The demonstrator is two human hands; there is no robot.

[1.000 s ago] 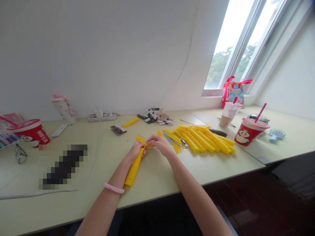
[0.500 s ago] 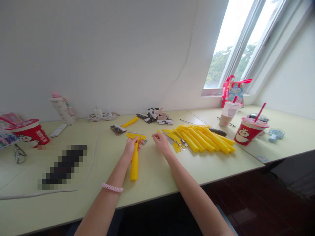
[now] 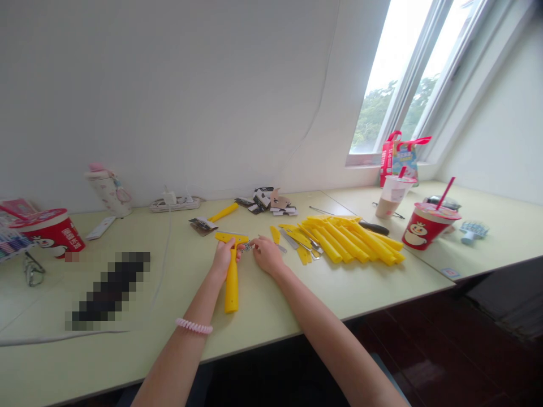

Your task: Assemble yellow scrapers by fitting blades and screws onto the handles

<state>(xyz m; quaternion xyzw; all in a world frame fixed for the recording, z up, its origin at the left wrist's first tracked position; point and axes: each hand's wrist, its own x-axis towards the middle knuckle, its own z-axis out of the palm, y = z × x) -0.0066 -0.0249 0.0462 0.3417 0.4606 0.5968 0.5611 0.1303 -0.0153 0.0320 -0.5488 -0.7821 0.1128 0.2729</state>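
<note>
My left hand (image 3: 223, 259) is closed around the neck of a yellow scraper (image 3: 231, 282), its blade head pointing away from me and its handle toward me. Just right of that head lies a small pile of screws (image 3: 246, 246) on the table. My right hand (image 3: 267, 254) reaches down at the pile with bent fingers; its fingertips are too small to show whether a screw is between them. Flat yellow plates and metal blades (image 3: 292, 240) lie beyond my right hand. Farther right, several yellow scraper handles (image 3: 339, 240) rest side by side.
Behind the scraper lie another yellow handle (image 3: 224, 212) and torn packaging (image 3: 269, 200). A screwdriver (image 3: 373, 228) lies behind the handles. Drink cups (image 3: 428, 226) stand at the right, another red cup (image 3: 51, 233) at the left. A power strip (image 3: 175, 203) sits by the wall.
My right hand has moved left and slightly down, from beside the flat yellow parts to the screw pile. My left hand still holds the scraper in nearly the same place.
</note>
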